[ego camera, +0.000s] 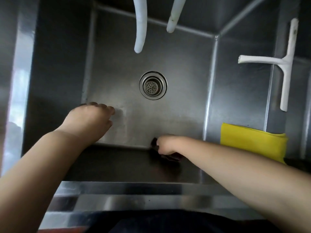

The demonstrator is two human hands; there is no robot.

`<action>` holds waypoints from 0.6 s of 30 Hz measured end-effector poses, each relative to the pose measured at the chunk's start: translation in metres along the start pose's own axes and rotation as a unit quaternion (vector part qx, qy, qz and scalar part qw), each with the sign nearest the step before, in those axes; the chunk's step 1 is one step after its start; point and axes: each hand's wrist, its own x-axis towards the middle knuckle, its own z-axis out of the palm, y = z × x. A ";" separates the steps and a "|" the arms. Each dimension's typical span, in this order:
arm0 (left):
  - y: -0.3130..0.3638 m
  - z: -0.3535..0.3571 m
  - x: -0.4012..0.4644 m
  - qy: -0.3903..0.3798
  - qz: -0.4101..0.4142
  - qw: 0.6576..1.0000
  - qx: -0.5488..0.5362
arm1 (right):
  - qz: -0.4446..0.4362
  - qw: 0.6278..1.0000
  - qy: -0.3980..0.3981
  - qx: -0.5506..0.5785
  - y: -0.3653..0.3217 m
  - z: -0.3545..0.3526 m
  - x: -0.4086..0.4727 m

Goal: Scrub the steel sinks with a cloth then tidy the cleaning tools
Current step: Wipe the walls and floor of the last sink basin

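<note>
Head view: your right hand (165,145) grips a dark cloth (168,156) — probably a scrub cloth, blurred — at the sink (176,115) floor's near edge. Left hand (89,121) rests with fingers loose on the floor's near left. Yellow cloth (252,142) on the right divider.

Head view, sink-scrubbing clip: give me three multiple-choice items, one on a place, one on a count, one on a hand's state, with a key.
1. Where does the yellow cloth lie?
A. Over the drain
B. Draped over the sink's right wall
C. In the left hand

2. How many white hose ends hang over the sink?
A. One
B. Two
C. Four

3. What is the right hand doing?
A. Gripping a dark scrubbing cloth at the near wall
B. Lying flat and empty
C. Holding the white squeegee

Key: 1 B, it hangs folded over the wall, clear of the drain. 2 B, hose ends show as a pair at the top. 3 A, curled fingers hold dark material; the squeegee lies untouched.
</note>
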 end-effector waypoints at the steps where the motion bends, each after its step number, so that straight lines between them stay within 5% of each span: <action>1: -0.001 -0.001 -0.002 0.000 -0.001 1.000 0.001 | -0.027 0.999 0.010 0.028 -0.017 -0.003 0.003; 5: -0.006 0.001 -0.011 0.023 -0.011 1.000 0.017 | -0.116 0.972 0.096 0.180 -0.068 -0.014 0.024; 9: -0.013 0.002 -0.010 0.028 -0.034 0.999 0.013 | -0.215 0.942 0.256 0.033 -0.067 -0.018 0.035; 14: -0.015 0.005 0.003 0.036 -0.049 0.997 0.046 | -0.297 0.903 0.228 -0.212 -0.033 0.002 0.051; 18: -0.016 0.002 0.017 0.065 -0.051 0.995 0.062 | -0.285 0.889 0.306 -0.185 -0.023 -0.030 0.068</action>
